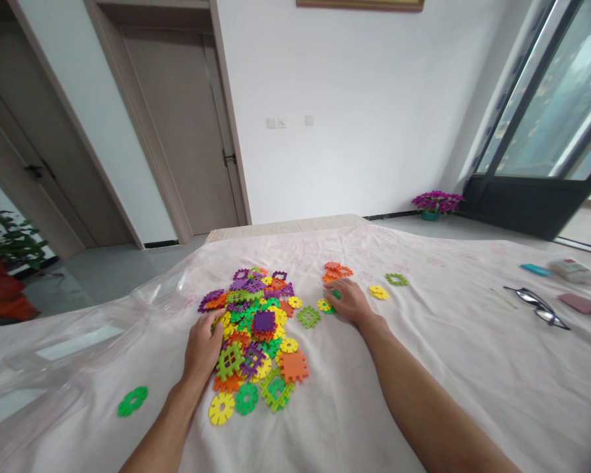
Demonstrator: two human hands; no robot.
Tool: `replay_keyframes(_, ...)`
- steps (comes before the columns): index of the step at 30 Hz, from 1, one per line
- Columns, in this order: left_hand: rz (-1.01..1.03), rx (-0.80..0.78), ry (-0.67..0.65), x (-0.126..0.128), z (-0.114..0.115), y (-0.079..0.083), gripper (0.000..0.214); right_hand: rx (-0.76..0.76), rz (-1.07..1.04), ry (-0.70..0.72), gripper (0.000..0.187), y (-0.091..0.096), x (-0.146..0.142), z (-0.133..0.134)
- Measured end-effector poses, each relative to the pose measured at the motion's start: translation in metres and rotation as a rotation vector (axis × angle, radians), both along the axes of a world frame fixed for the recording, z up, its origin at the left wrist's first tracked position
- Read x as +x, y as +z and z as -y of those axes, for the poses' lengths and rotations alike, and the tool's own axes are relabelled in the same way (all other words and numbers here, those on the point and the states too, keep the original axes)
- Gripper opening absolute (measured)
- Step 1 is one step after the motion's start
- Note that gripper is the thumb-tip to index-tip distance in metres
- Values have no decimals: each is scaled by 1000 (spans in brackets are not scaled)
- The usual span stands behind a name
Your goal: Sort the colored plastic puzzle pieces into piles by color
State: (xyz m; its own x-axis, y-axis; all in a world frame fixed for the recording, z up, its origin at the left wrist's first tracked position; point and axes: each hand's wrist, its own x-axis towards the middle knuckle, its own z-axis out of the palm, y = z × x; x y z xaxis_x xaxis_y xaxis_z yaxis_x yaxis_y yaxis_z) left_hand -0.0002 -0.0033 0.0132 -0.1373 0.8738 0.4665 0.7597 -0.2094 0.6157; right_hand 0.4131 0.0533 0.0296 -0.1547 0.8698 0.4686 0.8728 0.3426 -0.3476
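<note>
A heap of plastic interlocking pieces lies on the cloth, with toothed squares and notched discs in purple, orange, green and yellow. My left hand rests against the heap's left side, thumb and forefinger apart; some fingertips are hidden. To the right of the heap, my right hand has its fingers curled over a green notched disc. Just left of those fingers is a yellow notched disc. Orange toothed pieces lie stacked beyond them. A light green toothed square lies between heap and hand.
Yellow discs and a green square frame lie to the right. A single green disc is at the left, near clear plastic containers. Eyeglasses and a tissue pack rest far right on the pinkish cloth.
</note>
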Motion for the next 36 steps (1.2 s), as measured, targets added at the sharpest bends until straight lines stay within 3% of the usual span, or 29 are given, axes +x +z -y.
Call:
replay_keyframes(3, -3, 1, 1, 0, 0, 0, 41, -9, 3, 60, 29, 1, -8, 2)
replay_keyframes(9, 1, 0, -12, -1, -1, -3, 41, -65, 0, 192, 11, 5, -29, 10)
replay_keyframes(14, 2, -7, -10, -3, -1, -4, 40, -68, -109, 283, 14, 4, -44, 14)
replay_keyframes(18, 3, -1, -4, -2, -1, -3, 40, 114, -192, -12, 20, -3, -34, 6)
replay_keyframes(21, -2, 4, -6, -2, -1, -3, 41, 109, -154, -234, 21, -9, -20, 1)
replay_keyframes(23, -1, 0, -7, -2, -1, -3, 41, 83, -145, -269, 22, -10, -14, -1)
replay_keyframes(25, 3, -7, -5, -1, -1, -3, 41, 72, -144, -197, 25, -8, -12, 0)
replay_keyframes(30, 8, -15, -1, 0, 1, 0, 40, -33, -89, 160, 22, -1, -14, 7)
replay_keyframes(36, 13, -10, -6, 0, 1, 0, 39, -113, -62, 196, 27, 2, -15, 11)
